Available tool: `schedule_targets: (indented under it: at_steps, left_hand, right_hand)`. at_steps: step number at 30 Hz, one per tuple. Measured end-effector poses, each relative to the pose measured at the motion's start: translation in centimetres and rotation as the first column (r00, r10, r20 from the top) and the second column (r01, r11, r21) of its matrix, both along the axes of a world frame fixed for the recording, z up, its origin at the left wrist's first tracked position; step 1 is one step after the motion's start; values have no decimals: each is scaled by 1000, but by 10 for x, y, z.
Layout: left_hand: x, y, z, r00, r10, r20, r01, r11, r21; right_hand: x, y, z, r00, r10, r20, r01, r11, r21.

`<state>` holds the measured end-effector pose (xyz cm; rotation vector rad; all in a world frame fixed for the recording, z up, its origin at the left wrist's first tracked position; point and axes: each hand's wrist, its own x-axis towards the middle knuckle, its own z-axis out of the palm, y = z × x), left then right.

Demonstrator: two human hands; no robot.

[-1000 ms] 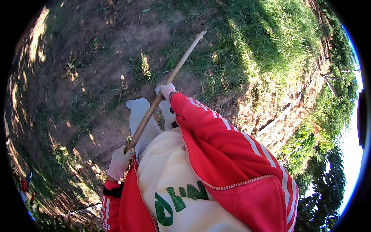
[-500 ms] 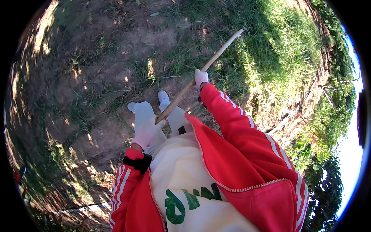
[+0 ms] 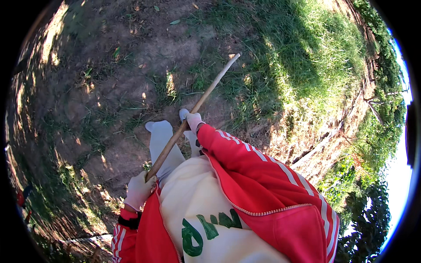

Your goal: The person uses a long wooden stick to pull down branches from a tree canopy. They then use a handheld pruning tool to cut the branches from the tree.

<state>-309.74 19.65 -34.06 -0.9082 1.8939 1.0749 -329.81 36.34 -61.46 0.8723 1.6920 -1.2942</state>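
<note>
A long, slightly curved wooden pole point(image 3: 211, 89) runs slantwise in front of my body. Its paler far end points up and to the right over the ground; I cannot make out any tool head on it. Around the near end my left hand point(image 3: 139, 189), in a pale glove, is closed, low by my left hip. Further along the shaft my right hand point(image 3: 193, 121), gloved as well, grips it with the fingers wrapped round. The pole crosses over my light trousers point(image 3: 160, 139).
Bare brown soil point(image 3: 118, 87) with grass tufts and fallen leaves lies ahead and to the left. Thicker sunlit grass point(image 3: 324, 65) grows on the right. Beyond it are dry litter, branches and a leafy bush point(image 3: 366, 215). A small red object point(image 3: 20, 198) shows at the far left.
Both hands have drawn the pole back toward my lower left. Its far end has come nearer, and my right hand now sits closer to my body.
</note>
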Motion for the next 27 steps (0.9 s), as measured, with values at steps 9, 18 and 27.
schedule_targets:
  at_steps: [9, 18, 27]
  left_hand:
    - [-35, 8, -65, 951, -103, -291, 104, 995, -13]
    - [-71, 5, -75, 998, 59, 16, -61, 973, 223]
    - [-15, -2, -28, 1000, 4, 7, -4, 999, 39]
  right_hand:
    - [-75, 30, 23, 972, 66, -224, -27, 984, 175]
    - [-105, 30, -25, 961, 237, -142, -175, 921, 348]
    - [-32, -10, -20, 954, 237, 184, -260, 959, 110]
